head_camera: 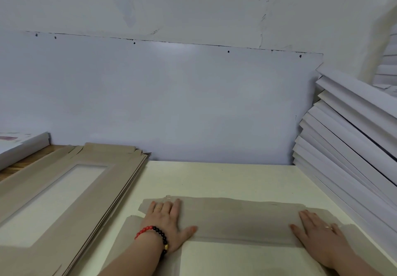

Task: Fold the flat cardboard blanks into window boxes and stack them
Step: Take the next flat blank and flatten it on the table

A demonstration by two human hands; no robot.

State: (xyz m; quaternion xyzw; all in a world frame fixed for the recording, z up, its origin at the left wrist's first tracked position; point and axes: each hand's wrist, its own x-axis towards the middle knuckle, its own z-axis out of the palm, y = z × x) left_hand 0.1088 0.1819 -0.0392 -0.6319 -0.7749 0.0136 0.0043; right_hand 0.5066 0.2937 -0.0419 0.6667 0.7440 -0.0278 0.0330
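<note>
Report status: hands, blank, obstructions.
Left hand and right hand open, pressing flat on blank. Blank unfolded on table. Nothing in the way.

A cream table point(225, 179) is standing against a pale wall panel point(171, 104), which is showing small dark screw holes point(228, 51) along its top edge.

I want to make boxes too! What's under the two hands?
Both hands, left and right, press flat on a grey cardboard blank lying on the white table. The cardboard beneath the palms is hidden.
</note>
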